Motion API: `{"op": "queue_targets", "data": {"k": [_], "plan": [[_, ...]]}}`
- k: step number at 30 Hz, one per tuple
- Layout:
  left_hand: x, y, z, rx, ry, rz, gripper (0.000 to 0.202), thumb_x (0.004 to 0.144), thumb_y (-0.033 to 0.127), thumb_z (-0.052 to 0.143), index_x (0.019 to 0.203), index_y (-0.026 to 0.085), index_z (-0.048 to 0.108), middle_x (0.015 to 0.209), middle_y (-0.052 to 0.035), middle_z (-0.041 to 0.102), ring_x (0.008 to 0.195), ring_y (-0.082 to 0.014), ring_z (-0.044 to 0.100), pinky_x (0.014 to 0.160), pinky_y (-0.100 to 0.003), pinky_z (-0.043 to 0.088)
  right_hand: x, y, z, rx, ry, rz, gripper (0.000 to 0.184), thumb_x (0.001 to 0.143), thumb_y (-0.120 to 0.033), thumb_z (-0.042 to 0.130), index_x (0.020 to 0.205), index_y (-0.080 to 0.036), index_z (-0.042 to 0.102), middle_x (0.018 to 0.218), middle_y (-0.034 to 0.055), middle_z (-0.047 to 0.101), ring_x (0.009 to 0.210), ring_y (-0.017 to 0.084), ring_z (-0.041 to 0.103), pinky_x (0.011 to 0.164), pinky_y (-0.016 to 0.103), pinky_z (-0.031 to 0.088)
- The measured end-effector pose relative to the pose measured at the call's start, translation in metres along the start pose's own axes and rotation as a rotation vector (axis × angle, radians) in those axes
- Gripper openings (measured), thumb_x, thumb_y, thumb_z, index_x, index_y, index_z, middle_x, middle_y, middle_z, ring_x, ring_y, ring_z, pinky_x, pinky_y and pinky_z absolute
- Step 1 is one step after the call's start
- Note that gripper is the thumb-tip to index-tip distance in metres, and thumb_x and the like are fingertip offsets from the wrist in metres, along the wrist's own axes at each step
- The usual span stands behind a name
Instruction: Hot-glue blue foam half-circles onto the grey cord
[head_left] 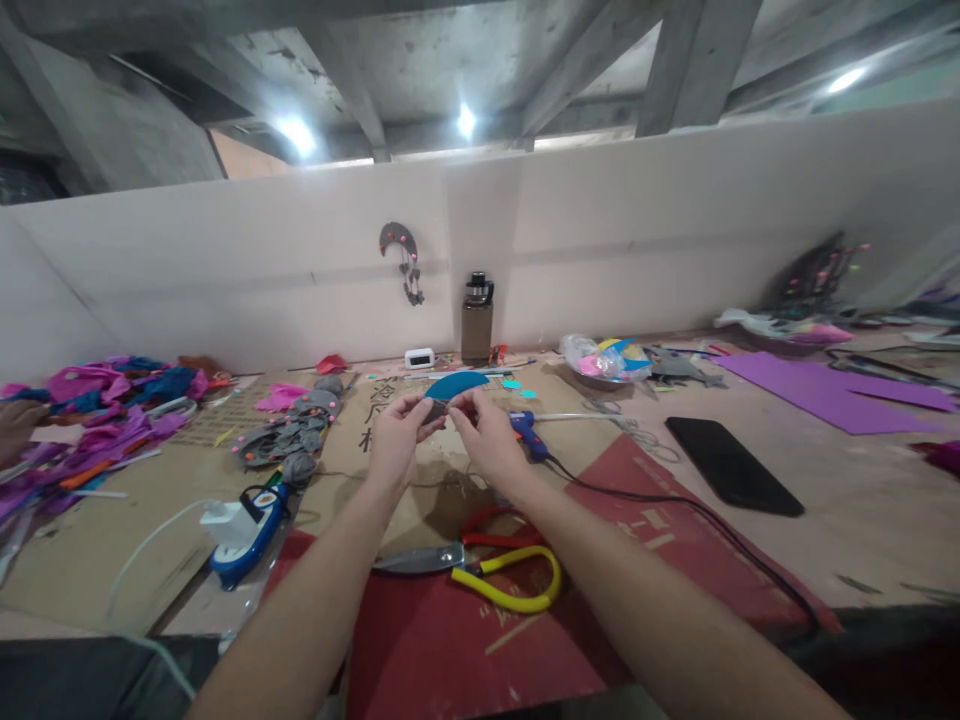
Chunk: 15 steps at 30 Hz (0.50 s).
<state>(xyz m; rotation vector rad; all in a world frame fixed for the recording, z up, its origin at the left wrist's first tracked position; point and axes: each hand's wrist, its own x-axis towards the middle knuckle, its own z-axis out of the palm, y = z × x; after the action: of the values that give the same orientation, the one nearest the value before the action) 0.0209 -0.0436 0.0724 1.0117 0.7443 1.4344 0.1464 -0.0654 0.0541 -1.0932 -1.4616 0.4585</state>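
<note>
My left hand (399,433) is closed in a pinch on a small dark grey piece (436,411), too small to make out well. My right hand (484,428) meets it there, its thumb and fingers pressed together at the piece's right end; what they pinch is mostly hidden. Just beyond the fingertips shows a curved blue piece (456,383), perhaps felt; I cannot tell whether it is held or lies on the table. A blue glue gun (529,437) rests right of my right hand. Below my wrists lie large scissors (517,578) with red and yellow handles.
Grey felt pieces with pink dots (289,430) and a blue power strip (251,540) lie left. To the right are a black phone (731,465) and purple sheets (817,390). A bottle (477,320) stands by the wall. Another person's hand (19,428) is at far left.
</note>
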Motion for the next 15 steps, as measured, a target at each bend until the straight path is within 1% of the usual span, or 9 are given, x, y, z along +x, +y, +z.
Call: {"op": "queue_targets", "data": {"k": [2, 5, 8, 11, 12, 13, 14, 15], "plan": [[0.005, 0.001, -0.004, -0.009, 0.014, 0.022, 0.019, 0.063, 0.021, 0.071, 0.075, 0.012, 0.059, 0.071, -0.0021, 0.066, 0.066, -0.0127, 0.065, 0.064, -0.025, 0.055, -0.005, 0.001, -0.001, 0.009, -0.049, 0.026, 0.013, 0.082, -0.029, 0.045, 0.084, -0.018, 0.053, 0.079, 0.0018, 0.059, 0.071, 0.014, 0.053, 0.068, 0.027, 0.04], [0.017, 0.006, -0.016, -0.022, 0.064, 0.062, 0.016, 0.066, 0.019, 0.068, 0.076, 0.012, 0.059, 0.073, -0.0039, 0.067, 0.067, -0.0147, 0.066, 0.061, -0.024, 0.055, -0.017, 0.0, -0.008, -0.068, -0.171, 0.039, 0.017, 0.084, -0.027, 0.043, 0.084, -0.018, 0.058, 0.079, 0.0021, 0.062, 0.074, 0.014, 0.054, 0.07, 0.026, 0.04], [0.031, 0.014, -0.031, -0.076, 0.107, 0.129, 0.011, 0.069, 0.016, 0.064, 0.077, 0.013, 0.058, 0.075, -0.0049, 0.068, 0.068, -0.0158, 0.067, 0.059, -0.023, 0.055, -0.034, -0.003, -0.017, -0.146, -0.318, 0.024, 0.021, 0.085, -0.024, 0.042, 0.083, -0.018, 0.062, 0.08, 0.0023, 0.064, 0.076, 0.014, 0.055, 0.07, 0.025, 0.039], [0.041, 0.022, -0.044, -0.136, 0.142, 0.156, 0.008, 0.072, 0.014, 0.061, 0.078, 0.014, 0.056, 0.077, -0.0046, 0.069, 0.072, -0.0164, 0.068, 0.062, -0.024, 0.055, -0.046, -0.007, -0.031, -0.198, -0.433, -0.025, 0.027, 0.087, -0.027, 0.041, 0.08, -0.017, 0.065, 0.077, 0.003, 0.064, 0.074, 0.014, 0.055, 0.069, 0.025, 0.039], [0.043, 0.024, -0.047, -0.141, 0.137, 0.151, 0.008, 0.073, 0.015, 0.06, 0.079, 0.014, 0.055, 0.077, -0.0048, 0.069, 0.073, -0.0166, 0.068, 0.063, -0.025, 0.055, -0.048, -0.008, -0.038, -0.218, -0.441, -0.047, 0.029, 0.087, -0.03, 0.04, 0.078, -0.017, 0.065, 0.076, 0.0033, 0.064, 0.075, 0.014, 0.055, 0.07, 0.026, 0.039], [0.044, 0.025, -0.048, -0.146, 0.134, 0.158, 0.008, 0.073, 0.016, 0.059, 0.08, 0.015, 0.055, 0.077, -0.0045, 0.069, 0.074, -0.0171, 0.068, 0.063, -0.026, 0.056, -0.047, -0.009, -0.045, -0.24, -0.418, -0.061, 0.031, 0.088, -0.033, 0.04, 0.076, -0.017, 0.065, 0.075, 0.0035, 0.063, 0.076, 0.015, 0.055, 0.071, 0.026, 0.039], [0.044, 0.026, -0.047, -0.143, 0.118, 0.164, 0.009, 0.073, 0.016, 0.06, 0.081, 0.015, 0.055, 0.077, -0.0041, 0.069, 0.074, -0.0174, 0.068, 0.063, -0.027, 0.056, -0.045, -0.008, -0.054, -0.269, -0.356, -0.061, 0.033, 0.087, -0.035, 0.04, 0.074, -0.017, 0.064, 0.076, 0.0039, 0.063, 0.077, 0.016, 0.055, 0.072, 0.027, 0.039], [0.042, 0.026, -0.046, -0.134, 0.091, 0.175, 0.01, 0.073, 0.017, 0.061, 0.081, 0.015, 0.055, 0.076, -0.0038, 0.069, 0.074, -0.0175, 0.068, 0.064, -0.028, 0.056, -0.041, -0.006, -0.063, -0.292, -0.239, -0.026, 0.033, 0.086, -0.038, 0.041, 0.076, -0.017, 0.064, 0.077, 0.0041, 0.063, 0.078, 0.016, 0.055, 0.072, 0.027, 0.039]]}}
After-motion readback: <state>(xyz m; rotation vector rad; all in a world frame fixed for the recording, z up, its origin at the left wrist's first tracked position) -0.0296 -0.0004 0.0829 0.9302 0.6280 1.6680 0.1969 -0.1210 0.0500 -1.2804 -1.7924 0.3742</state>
